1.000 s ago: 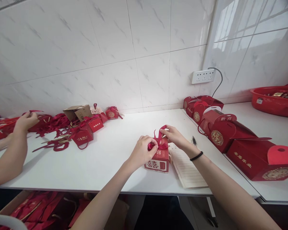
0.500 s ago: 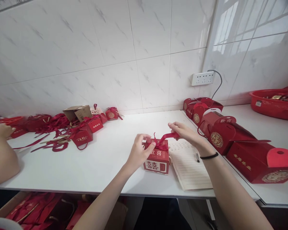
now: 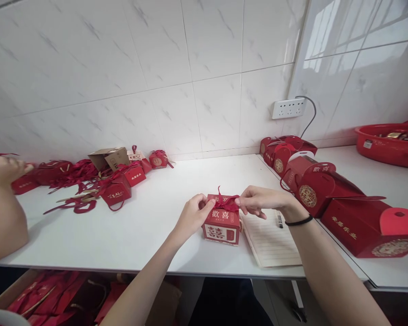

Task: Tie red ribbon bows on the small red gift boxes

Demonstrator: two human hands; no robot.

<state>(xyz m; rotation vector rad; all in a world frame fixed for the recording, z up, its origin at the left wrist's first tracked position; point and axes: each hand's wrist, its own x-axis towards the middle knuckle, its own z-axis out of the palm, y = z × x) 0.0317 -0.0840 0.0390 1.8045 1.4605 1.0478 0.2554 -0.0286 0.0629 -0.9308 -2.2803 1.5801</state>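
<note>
A small red gift box [image 3: 221, 222] with white and gold lettering stands near the table's front edge. Across its top lies a red ribbon [image 3: 224, 203] gathered in a bow, one thin end sticking up. At the box's upper left, my left hand [image 3: 194, 213] pinches the ribbon between thumb and forefinger. My right hand [image 3: 258, 201], with a black band on the wrist, pinches the ribbon at the right side of the bow, its other fingers loosely curled. An open lined notebook [image 3: 272, 240] with a pen [image 3: 279, 219] lies beneath and beside my right hand.
Several red boxes [image 3: 353, 224] line the right side, with a red basin [image 3: 387, 145] behind. Another person's hand [image 3: 5, 172] is at far left, near red boxes, ribbons and a cardboard box [image 3: 109, 158]. A socket strip [image 3: 288, 109] is on the wall.
My right hand has come down and left to the bow from the ribbon's stretched-out end. My left hand has shifted slightly left. The other person's hand has moved right and up.
</note>
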